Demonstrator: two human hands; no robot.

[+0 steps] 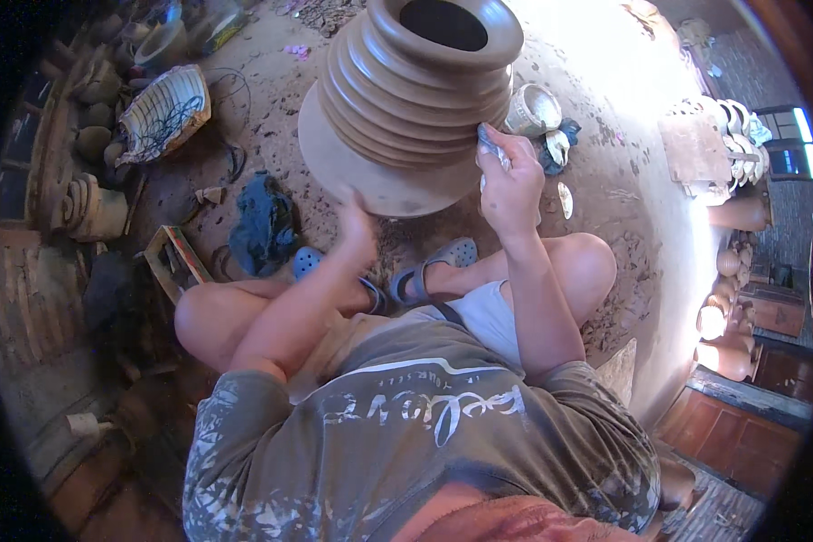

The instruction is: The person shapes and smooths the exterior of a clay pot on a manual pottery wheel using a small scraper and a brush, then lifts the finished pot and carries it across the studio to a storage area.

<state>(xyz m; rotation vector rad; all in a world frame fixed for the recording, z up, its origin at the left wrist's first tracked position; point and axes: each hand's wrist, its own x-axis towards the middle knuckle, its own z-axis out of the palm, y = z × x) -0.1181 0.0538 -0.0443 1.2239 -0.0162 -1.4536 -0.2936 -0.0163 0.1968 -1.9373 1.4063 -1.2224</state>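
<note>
A large wet clay pot [415, 99] with ridged sides and a wide rolled rim stands upright on a round potter's wheel [321, 149]. My right hand [513, 194] is closed around a pale, crumpled cloth [491, 149] at the pot's lower right side; the cloth appears to touch the ridges. At the wheel's near edge is my left hand [357, 233], its fingers smeared by motion. Whether that hand touches the wheel I cannot tell.
Right of the pot stands a whitish bucket [533, 110], with a dark bundle [554, 161] beside it. A dark blue plastic bag [262, 226] lies left of my feet. Farther left is a ribbed, broken-edged container [165, 110]. Several clay pots [727, 357] line the right side.
</note>
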